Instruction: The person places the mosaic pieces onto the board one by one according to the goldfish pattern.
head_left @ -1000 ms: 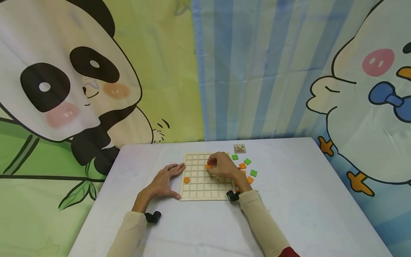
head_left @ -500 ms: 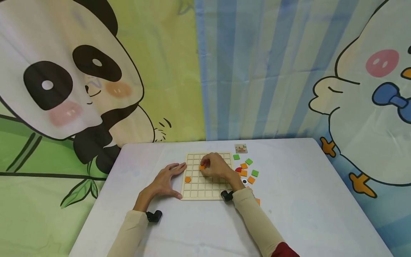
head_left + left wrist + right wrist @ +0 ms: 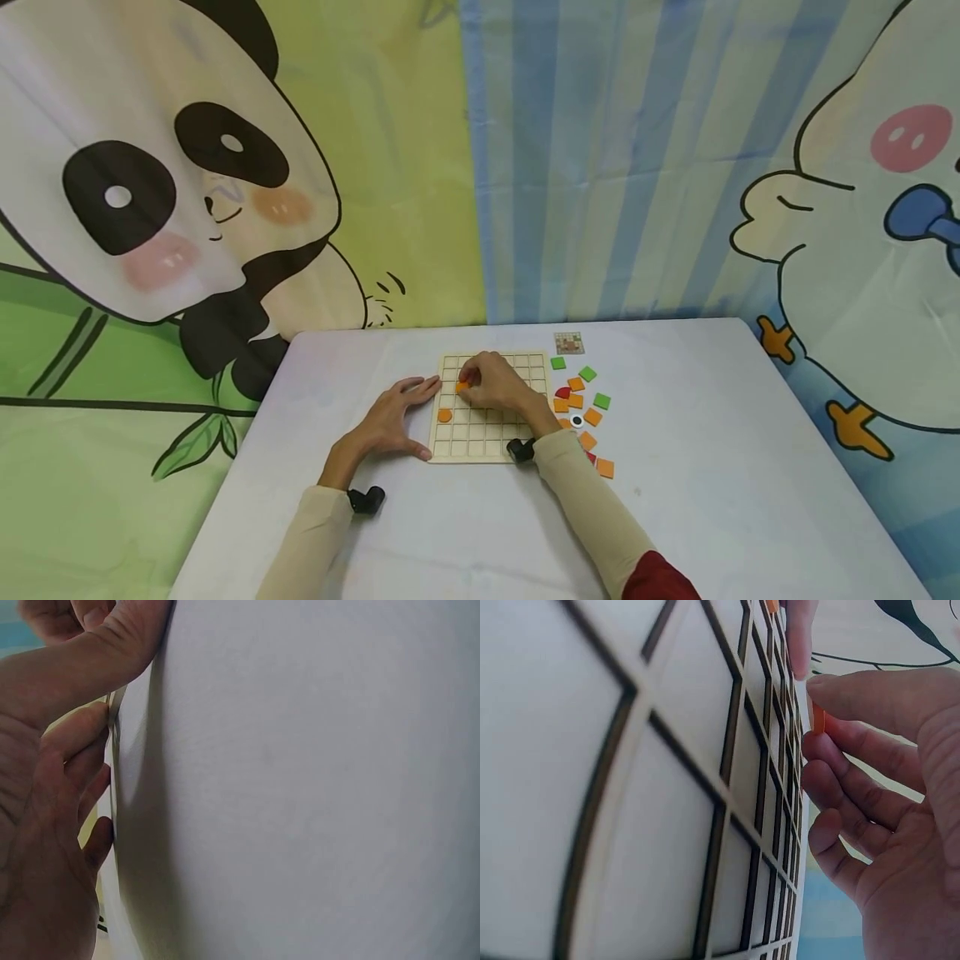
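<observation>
A pale wooden grid board (image 3: 487,455) lies on the white table. My left hand (image 3: 391,421) rests at its left edge, fingers spread, thumb near the front left corner and fingertips at the left rim. Over the upper left part of the board, my right hand (image 3: 495,387) pinches a small orange tile (image 3: 819,718) between thumb and index finger, the tile standing on edge in the right wrist view. An orange round piece (image 3: 445,415) sits in a cell near the left side. In the left wrist view, the left hand (image 3: 52,795) shows beside the board's edge.
Right of the board lie several loose orange tiles (image 3: 605,468), green tiles (image 3: 588,374), a red piece (image 3: 562,392) and a white round piece with a dark centre (image 3: 577,422). A small patterned card (image 3: 568,343) lies behind them. Printed curtains hang behind the table.
My right hand has moved left across the board with the orange tile, uncovering more loose pieces on the right. The left hand stays at the board's edge.
</observation>
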Demonstrator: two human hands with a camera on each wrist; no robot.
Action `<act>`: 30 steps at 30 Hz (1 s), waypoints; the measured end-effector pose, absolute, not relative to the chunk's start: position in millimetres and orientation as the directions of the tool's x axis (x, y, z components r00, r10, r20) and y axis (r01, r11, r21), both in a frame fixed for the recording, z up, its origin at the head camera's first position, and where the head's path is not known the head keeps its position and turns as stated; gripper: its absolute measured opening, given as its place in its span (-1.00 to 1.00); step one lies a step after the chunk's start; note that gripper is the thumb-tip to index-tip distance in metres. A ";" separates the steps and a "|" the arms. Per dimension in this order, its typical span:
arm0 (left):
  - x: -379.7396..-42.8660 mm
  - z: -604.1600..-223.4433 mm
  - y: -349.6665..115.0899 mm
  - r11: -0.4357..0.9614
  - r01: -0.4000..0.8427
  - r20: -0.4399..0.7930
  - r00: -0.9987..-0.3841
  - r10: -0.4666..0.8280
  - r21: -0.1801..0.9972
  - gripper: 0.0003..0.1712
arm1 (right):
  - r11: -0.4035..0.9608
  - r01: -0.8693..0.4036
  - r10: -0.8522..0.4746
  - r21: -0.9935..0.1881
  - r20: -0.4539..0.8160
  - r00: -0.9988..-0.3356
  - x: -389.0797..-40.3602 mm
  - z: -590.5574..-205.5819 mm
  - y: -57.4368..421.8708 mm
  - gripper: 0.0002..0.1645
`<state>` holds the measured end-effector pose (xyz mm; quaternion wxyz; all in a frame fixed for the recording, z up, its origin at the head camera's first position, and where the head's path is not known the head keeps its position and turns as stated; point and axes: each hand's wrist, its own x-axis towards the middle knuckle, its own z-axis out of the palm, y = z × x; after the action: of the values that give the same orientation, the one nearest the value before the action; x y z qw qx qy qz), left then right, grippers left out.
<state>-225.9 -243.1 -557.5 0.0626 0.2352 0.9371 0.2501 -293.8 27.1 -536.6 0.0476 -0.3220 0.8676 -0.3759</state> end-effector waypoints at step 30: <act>-225.5 -554.0 -242.0 0.758 0.393 -0.012 -0.884 0.467 0.521 0.58 | 0.575 -0.488 -0.562 -0.656 0.117 -0.819 -300.1 -541.0 -1.1 -0.85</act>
<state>-225.5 -242.0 -554.0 0.0706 0.2300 0.9348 0.2613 -300.1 -1.1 -541.0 0.0521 -0.2963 0.8860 -0.3529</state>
